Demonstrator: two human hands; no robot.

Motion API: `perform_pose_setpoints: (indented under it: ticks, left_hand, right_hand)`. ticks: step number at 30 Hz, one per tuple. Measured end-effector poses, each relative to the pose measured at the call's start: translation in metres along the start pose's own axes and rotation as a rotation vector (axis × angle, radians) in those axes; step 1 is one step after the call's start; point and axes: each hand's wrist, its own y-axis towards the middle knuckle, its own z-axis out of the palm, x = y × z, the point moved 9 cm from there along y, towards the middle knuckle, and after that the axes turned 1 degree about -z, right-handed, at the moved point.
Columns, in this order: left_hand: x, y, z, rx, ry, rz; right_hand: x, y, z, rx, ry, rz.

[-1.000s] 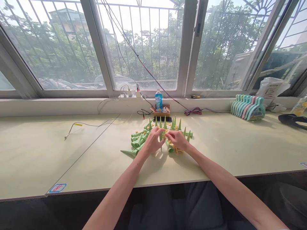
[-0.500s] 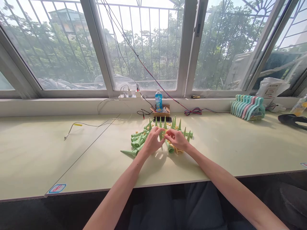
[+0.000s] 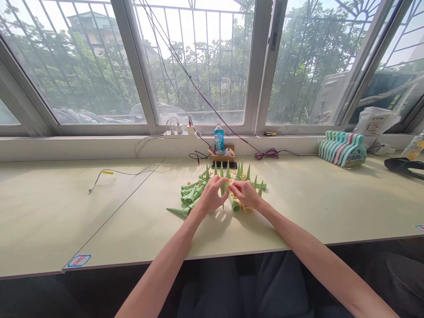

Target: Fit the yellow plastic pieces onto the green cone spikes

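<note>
Both hands meet over a heap of green plastic cones (image 3: 194, 192) and small yellow parts (image 3: 243, 205) on the pale table (image 3: 298, 207). My left hand (image 3: 212, 194) is closed on a green cone (image 3: 223, 190) whose tip points down toward the table. My right hand (image 3: 244, 193) is pinched at that cone's top end on something small that I cannot make out. Several more cones (image 3: 239, 170) stand upright just behind the hands.
A blue drink bottle (image 3: 219, 138) and a small cardboard box (image 3: 223, 155) stand behind the heap, a dark phone (image 3: 224, 164) beside them. Cables (image 3: 265, 154) run along the sill. A loose wire (image 3: 109, 172) lies left; pastel hangers (image 3: 342, 148) stack at right.
Almost nothing differs: the right hand's fingers have shifted slightly at the top of the cone. Both forearms stay where they were.
</note>
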Motion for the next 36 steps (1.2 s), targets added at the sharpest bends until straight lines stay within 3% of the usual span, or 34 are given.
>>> perform_pose_setpoints:
  ticks: [36]
  left_hand:
    - [0.0027,-0.0006,0.0007,-0.013,0.03,-0.023]
  right_hand:
    - [-0.002,0.0005,0.0007,0.001,0.007,0.019]
